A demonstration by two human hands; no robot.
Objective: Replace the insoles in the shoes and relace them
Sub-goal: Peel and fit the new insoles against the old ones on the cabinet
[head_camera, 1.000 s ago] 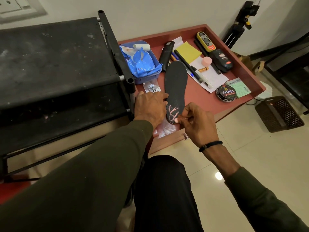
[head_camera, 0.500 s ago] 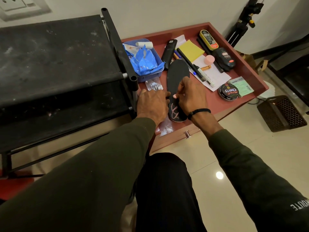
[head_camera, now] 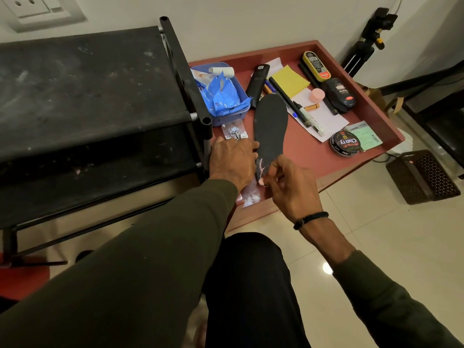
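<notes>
A black insole (head_camera: 271, 126) with a pink pattern at its heel lies lengthwise on the red tray table (head_camera: 311, 151), toe pointing away from me. My left hand (head_camera: 232, 160) rests palm down beside the insole's left edge, fingertips touching it. My right hand (head_camera: 291, 187) pinches the heel end of the insole between thumb and fingers. No shoe or lace is in view.
A black rack (head_camera: 95, 101) stands at the left. On the tray lie a blue bin of wipes (head_camera: 221, 94), pens, a yellow pad (head_camera: 291, 81), shoe polish bottles (head_camera: 337, 95), a polish tin (head_camera: 345, 144) and small plastic bags. A dark basket (head_camera: 421, 177) sits on the floor at right.
My right hand has drawn back from the middle of the insole to its heel end. My left hand has stayed beside the insole's left edge.
</notes>
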